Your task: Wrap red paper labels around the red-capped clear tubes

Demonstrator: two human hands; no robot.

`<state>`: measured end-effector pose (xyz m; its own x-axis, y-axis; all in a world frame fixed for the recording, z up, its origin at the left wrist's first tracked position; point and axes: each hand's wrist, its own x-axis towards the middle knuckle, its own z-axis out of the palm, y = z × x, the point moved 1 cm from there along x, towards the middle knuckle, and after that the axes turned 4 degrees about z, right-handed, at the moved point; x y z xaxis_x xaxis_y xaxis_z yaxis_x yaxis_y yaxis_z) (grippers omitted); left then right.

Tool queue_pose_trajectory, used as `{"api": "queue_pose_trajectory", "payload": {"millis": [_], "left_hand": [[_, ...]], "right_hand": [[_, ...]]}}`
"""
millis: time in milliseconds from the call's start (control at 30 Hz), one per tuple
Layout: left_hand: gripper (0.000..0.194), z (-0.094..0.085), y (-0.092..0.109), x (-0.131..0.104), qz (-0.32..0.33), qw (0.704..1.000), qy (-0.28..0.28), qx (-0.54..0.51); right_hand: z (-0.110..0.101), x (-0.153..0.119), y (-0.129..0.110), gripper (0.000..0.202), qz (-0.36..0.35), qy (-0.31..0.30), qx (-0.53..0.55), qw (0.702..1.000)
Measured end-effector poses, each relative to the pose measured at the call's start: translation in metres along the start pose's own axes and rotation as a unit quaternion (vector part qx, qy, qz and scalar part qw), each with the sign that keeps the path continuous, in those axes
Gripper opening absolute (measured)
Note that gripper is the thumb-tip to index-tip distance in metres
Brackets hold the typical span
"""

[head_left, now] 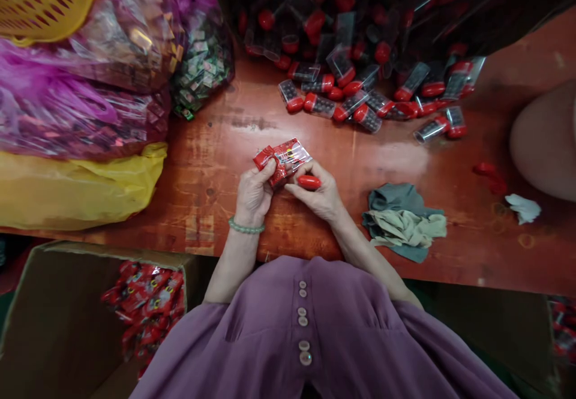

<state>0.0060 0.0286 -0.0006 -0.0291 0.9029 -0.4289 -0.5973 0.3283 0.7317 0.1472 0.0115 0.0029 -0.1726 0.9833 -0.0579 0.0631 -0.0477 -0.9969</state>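
Observation:
My left hand (pixel 255 192), with a beaded bracelet at the wrist, is closed on a red printed packet (pixel 288 154), the thumb pressing on its front. My right hand (pixel 321 194) is closed around a small tube with a rounded red cap (pixel 309 182). The cap points toward me, and the rest of the tube is hidden by the fingers and the packet. Both hands meet just above the table, and the right fingers are at the packet's lower right edge. Several clear tubes with red caps and dark contents (pixel 321 105) lie beyond the hands.
More tubes spill from a dark container (pixel 495 27) at the back. Bags of small packets (pixel 103 111) and a yellow basket (pixel 45 3) stand at left. A crumpled cloth (pixel 405 222) lies right, near a pale round container (pixel 546 141). A cardboard box (pixel 54 321) holds red packets (pixel 148 303).

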Motion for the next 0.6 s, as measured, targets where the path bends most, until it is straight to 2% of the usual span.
{"api": "queue_pose_trajectory", "payload": {"millis": [100, 267, 367, 500, 600], "left_hand": [[0.026, 0.002, -0.003, -0.003, 0.016, 0.999, 0.007, -0.028], [0.023, 0.010, -0.009, -0.013, 0.019, 0.999, 0.022, -0.044], [0.023, 0.016, -0.011, -0.020, 0.017, 0.997, 0.034, -0.072], [0.020, 0.019, -0.015, -0.025, 0.014, 0.994, 0.048, -0.099], [0.016, 0.019, -0.018, -0.025, 0.004, 0.992, 0.057, -0.112]], "right_hand": [[0.008, -0.001, -0.001, 0.013, -0.100, 0.073, -0.146, 0.981], [0.010, -0.004, 0.001, 0.010, -0.239, 0.144, -0.285, 0.917], [0.009, -0.007, 0.005, 0.014, -0.256, 0.172, -0.324, 0.894], [0.006, -0.009, 0.007, 0.017, -0.235, 0.187, -0.346, 0.889], [0.004, -0.012, 0.004, 0.017, -0.247, 0.201, -0.359, 0.877]]}}
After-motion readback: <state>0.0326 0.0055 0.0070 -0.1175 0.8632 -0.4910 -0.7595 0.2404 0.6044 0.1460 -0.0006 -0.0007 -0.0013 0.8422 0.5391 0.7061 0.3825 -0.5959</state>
